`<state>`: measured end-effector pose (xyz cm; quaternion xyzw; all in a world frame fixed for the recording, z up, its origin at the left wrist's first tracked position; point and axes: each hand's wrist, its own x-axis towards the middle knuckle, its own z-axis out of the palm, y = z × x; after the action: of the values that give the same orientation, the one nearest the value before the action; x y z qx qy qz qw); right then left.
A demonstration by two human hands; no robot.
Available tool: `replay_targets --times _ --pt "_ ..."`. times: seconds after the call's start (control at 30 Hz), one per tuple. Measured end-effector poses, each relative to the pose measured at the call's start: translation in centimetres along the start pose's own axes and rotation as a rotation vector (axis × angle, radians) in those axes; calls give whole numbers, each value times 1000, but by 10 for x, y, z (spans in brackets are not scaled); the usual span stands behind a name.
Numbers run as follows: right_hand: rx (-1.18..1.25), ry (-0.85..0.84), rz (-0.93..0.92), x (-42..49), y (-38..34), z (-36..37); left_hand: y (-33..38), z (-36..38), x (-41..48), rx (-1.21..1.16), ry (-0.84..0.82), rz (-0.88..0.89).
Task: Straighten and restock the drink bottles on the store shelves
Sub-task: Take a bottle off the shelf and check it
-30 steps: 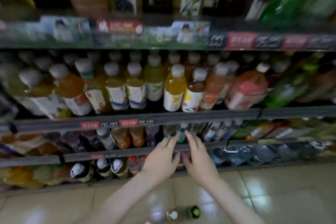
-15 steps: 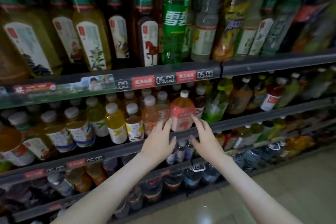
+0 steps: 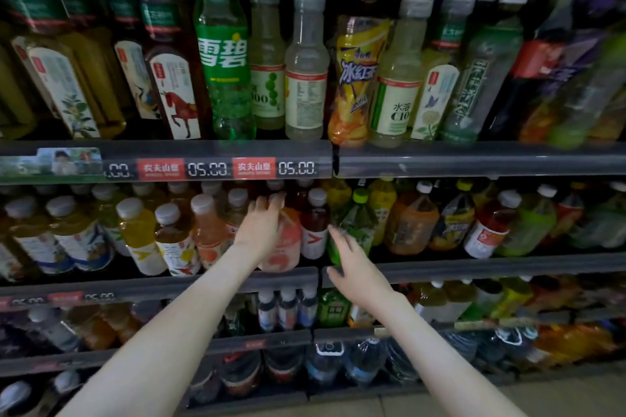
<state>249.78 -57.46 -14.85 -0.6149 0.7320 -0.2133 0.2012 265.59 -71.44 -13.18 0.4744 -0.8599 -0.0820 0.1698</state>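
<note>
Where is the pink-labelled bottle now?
Head view, centre: the pink-labelled bottle stands front row on the second shelf down, held by the left hand, a dark red bottle at its right.

Red price labels (image 3: 161,168): two, side by side, white "05.00" after each. Picture strip (image 3: 64,162): left of them. Pale floor (image 3: 559,396): bottom right.

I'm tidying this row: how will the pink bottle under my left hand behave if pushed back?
The pink bottle looks full, so probably heavyish, sliding rather than tipping. Pushed high, where the left hand sits, it may lean. The red bottle beside it could get nudged.
</note>
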Motion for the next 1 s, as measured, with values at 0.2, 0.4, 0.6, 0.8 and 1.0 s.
replay_targets --times 0.2,0.4,0.6,0.8,1.0 --pt "64 -60 -60 6 -10 11 13 -9 -26 158 -46 94" --pt "141 -73 -125 6 -29 22 10 -13 -59 94 25 188" --pt "239 8 -133 0 -39 16 35 -43 -70 -144 259 211" --pt "279 -130 -89 -29 -15 14 54 -39 -92 -221 35 214" --pt "231 -208 60 -76 43 54 64 39 -125 -271 -294 236"
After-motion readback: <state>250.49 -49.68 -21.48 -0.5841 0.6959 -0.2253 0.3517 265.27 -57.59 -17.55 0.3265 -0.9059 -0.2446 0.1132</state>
